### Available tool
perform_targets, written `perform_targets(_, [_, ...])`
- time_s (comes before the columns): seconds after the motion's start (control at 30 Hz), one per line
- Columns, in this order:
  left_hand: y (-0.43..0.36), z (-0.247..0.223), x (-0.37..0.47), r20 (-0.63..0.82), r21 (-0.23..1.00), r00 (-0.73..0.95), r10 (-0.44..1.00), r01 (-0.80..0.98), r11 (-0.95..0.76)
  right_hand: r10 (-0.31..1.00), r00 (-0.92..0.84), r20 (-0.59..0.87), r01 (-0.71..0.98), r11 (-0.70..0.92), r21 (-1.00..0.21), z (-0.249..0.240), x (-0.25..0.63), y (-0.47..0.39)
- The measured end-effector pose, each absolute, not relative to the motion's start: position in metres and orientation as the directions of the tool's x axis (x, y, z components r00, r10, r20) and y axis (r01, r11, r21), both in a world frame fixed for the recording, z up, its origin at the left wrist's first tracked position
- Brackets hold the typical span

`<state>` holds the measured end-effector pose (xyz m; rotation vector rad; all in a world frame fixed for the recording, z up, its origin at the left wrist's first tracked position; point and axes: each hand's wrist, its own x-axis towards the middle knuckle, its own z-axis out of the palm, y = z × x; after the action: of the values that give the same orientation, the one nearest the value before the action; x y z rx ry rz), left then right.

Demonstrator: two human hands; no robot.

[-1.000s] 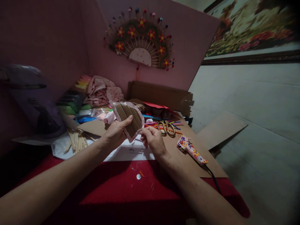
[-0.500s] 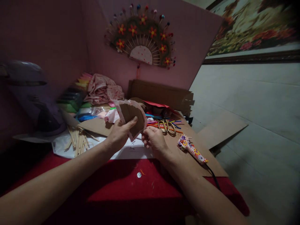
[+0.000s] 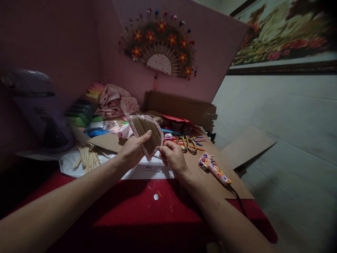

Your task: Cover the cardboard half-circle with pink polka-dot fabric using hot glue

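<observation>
A half-round piece of corrugated cardboard point(image 3: 149, 135), its rim wrapped in pale pink fabric, is tilted up above the table. My left hand point(image 3: 133, 150) grips it from the left, thumb lying across the bare cardboard and fingers behind. At its lower right edge, my right hand point(image 3: 172, 154) is closed in a pinch on the fabric edge point(image 3: 159, 143). Whether a loose thread is also between those fingertips is too small to tell. Gold-handled scissors point(image 3: 186, 144) lie just beyond my right hand. A flower-patterned glue gun point(image 3: 214, 168) rests on cardboard to the right.
Wooden sticks point(image 3: 88, 158) lie on white plastic at the left. Behind are crumpled pink fabric point(image 3: 117, 102), colourful pipe cleaners point(image 3: 198, 138) and a cardboard strip point(image 3: 181, 107). A decorated fan point(image 3: 160, 45) hangs on the wall. A mixer point(image 3: 39, 109) stands far left.
The cardboard piece has turned slightly and tipped, showing its ridges more clearly. A pale thread now lies on the red cloth near the small round silvery disc. Both hands keep their hold.
</observation>
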<state>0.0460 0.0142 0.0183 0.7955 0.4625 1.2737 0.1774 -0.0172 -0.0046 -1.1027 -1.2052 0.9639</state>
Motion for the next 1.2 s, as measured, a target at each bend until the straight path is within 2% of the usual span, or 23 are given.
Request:
perform_targets(0.17, [0.015,0.02,0.045,0.103,0.756,0.228,0.968,-0.65,0.072,0.996,0.057,0.069,0.086,0.064,-0.994,0.008,0.185,-0.027])
perform_targets(0.3, [0.014,0.022,0.046,0.087,0.751,0.232,0.969,-0.654,0.089,0.975,0.145,0.17,0.323,0.116,-0.939,0.027,0.224,-0.046])
perform_targets(0.37, [0.014,0.023,0.046,0.079,0.748,0.234,0.969,-0.657,0.098,0.953,0.167,0.254,0.588,0.11,-0.801,0.039,0.254,-0.057])
perform_targets(0.43, [0.014,0.023,0.046,0.082,0.746,0.238,0.968,-0.658,0.098,0.936,0.175,0.305,0.818,0.034,-0.574,0.049,0.285,-0.067])
perform_targets(0.47, [0.013,0.023,0.046,0.087,0.745,0.238,0.967,-0.66,0.095,0.947,0.168,0.272,0.895,-0.031,-0.446,0.051,0.298,-0.071])
perform_targets(0.53, [0.013,0.024,0.047,0.1,0.74,0.242,0.965,-0.667,0.091,0.981,0.164,0.106,0.959,-0.134,-0.248,0.052,0.318,-0.079])
perform_targets(0.6, [0.012,0.026,0.047,0.1,0.734,0.245,0.964,-0.672,0.095,0.985,0.173,-0.015,0.977,-0.174,-0.121,0.046,0.328,-0.085])
perform_targets(0.7, [0.01,0.028,0.048,0.085,0.737,0.24,0.967,-0.668,0.101,0.984,0.177,-0.011,0.984,-0.177,-0.009,0.032,0.332,-0.091])
perform_targets(0.8, [0.01,0.029,0.048,0.062,0.745,0.245,0.968,-0.657,0.118,0.979,0.19,0.071,0.982,-0.191,-0.004,0.022,0.33,-0.091])
perform_targets(1.03, [0.012,0.025,0.045,0.087,0.754,0.284,0.955,-0.645,0.124,0.952,0.229,0.205,0.969,-0.203,-0.141,0.012,0.329,-0.09])
perform_targets(1.2, [0.012,0.025,0.046,0.082,0.745,0.29,0.954,-0.654,0.135,0.847,0.331,0.416,0.939,-0.251,-0.235,0.017,0.334,-0.097])
